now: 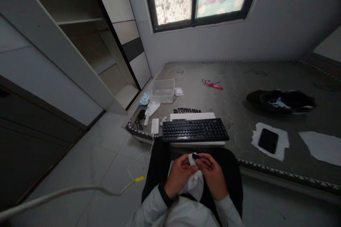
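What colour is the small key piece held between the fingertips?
Black; the keycap shows in the head view against a white cloth.

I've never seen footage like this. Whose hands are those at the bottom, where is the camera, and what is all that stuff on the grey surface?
There is no machine here: a person wears a camera on the head, looking down at their own two hands. The left hand and right hand are together over the lap, holding a white cloth or wipe and a small black piece, possibly a key cap; it is too small to be sure. In front lies a grey mattress-like surface. On it sit a black keyboard, a row of loose black keys, a clear plastic box, a red item, a black phone on white paper, and a dark bundle. A white cable runs across the floor.
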Demonstrator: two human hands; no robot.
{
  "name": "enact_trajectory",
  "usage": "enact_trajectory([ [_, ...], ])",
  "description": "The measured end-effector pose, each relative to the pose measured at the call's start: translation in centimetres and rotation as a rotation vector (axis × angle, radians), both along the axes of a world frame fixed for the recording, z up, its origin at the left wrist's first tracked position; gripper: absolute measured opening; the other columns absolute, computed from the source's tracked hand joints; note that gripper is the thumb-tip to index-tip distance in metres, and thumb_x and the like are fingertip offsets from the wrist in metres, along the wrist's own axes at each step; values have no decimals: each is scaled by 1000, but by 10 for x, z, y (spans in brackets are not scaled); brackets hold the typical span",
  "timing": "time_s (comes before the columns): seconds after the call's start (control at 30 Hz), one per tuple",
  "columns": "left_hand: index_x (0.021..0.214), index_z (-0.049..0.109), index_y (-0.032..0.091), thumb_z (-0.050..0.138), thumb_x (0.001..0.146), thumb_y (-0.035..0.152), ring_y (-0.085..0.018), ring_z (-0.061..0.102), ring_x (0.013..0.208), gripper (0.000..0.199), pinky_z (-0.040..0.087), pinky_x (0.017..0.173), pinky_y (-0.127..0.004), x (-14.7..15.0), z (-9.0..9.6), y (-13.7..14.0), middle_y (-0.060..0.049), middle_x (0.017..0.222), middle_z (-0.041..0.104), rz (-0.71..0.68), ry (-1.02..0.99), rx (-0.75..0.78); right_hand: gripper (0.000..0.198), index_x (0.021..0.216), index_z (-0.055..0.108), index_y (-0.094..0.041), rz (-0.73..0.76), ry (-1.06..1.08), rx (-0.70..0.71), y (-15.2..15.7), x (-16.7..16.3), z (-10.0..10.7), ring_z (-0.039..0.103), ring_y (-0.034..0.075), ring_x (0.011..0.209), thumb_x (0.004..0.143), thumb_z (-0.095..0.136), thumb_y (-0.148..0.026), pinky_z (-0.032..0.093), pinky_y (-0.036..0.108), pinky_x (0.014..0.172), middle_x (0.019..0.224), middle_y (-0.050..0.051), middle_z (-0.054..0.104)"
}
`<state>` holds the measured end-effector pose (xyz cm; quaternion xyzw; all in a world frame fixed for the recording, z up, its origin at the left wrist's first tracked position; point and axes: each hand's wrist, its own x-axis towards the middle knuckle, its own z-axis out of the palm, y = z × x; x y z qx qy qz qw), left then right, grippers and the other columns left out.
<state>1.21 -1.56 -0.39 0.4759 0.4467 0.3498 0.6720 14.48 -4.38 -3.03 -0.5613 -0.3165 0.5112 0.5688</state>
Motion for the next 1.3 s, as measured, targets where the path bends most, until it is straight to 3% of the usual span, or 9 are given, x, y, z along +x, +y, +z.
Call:
enact_trajectory([
  [0.13,94,69,18,66,79,30,-22,67,92,20,51,81,-30,-12,-17,9,-6,96,77,68,123,104,37,92,66,-20,-124,-154,0,8,1,-13,64,23,99,70,71,-50,53,35,88,101,7,69],
  [0.27,91,69,19,55,82,27,-21,65,87,18,48,78,-29,-31,-30,19,-4,91,75,172,242,126,42,92,63,-22,-164,-86,-77,18,2,-25,66,20,87,65,75,-51,55,32,79,87,2,68],
  [0.4,92,69,20,50,81,25,-21,64,90,22,47,80,-30,-52,-36,28,-3,92,75,229,282,92,43,89,66,-21,-79,-64,-102,30,-7,-28,68,21,85,60,79,-50,56,32,77,87,3,71],
  [0.6,89,69,19,49,81,26,-21,64,85,23,46,76,-30,-77,-51,40,-2,85,73,284,258,29,41,92,72,-19,187,-161,-105,61,-29,-34,70,24,87,66,75,-50,56,39,84,89,7,76],
  [0.87,89,68,19,48,82,28,-21,63,87,23,46,81,-32,-105,-72,65,-2,87,72,369,282,-4,35,84,74,-18,304,-533,-29,141,-55,-56,66,22,75,71,67,-50,53,38,75,83,7,74],
  [1.03,88,69,18,49,85,43,-23,63,87,32,45,82,-35,-119,-91,85,-6,88,73,392,352,0,29,78,77,-21,360,-740,-10,189,-71,-70,63,22,77,72,65,-46,48,35,77,79,5,71],
  [1.3,93,68,19,54,83,43,-22,66,86,30,47,82,-34,-126,-119,108,-6,91,75,381,392,-4,28,79,79,-24,432,-937,-118,226,-87,-95,64,23,75,72,64,-46,45,32,70,76,5,73],
])
